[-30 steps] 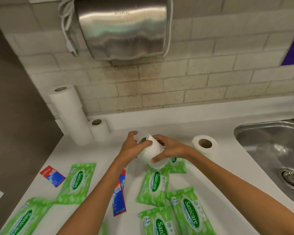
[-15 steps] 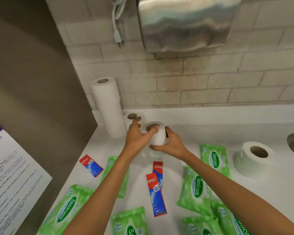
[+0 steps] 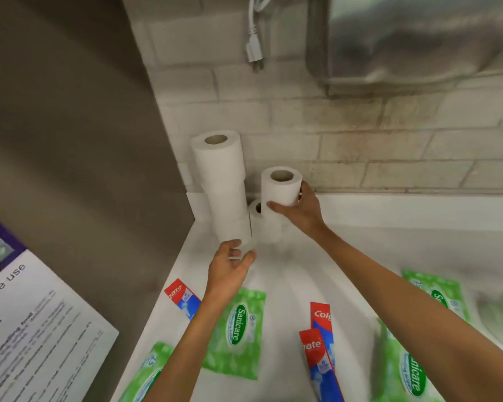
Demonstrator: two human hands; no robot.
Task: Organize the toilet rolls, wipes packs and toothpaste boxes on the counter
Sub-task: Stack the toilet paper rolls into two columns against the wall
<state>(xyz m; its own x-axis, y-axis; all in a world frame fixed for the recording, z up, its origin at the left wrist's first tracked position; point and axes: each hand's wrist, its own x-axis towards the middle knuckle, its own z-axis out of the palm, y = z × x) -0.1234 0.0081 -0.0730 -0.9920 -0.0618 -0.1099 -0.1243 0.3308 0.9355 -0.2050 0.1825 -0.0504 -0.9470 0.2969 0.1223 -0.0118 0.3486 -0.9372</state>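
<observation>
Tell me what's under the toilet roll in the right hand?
A second roll stands on the counter below the held roll, beside the tall stack. Only part of its core hole shows; the held roll covers the rest of its top, so whether they touch is unclear.

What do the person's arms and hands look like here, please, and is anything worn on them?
Both arms are bare as far as the picture's lower edge, with no sleeves showing. The left hand and the right hand wear no gloves, and no ring, watch or bracelet shows on either.
</observation>
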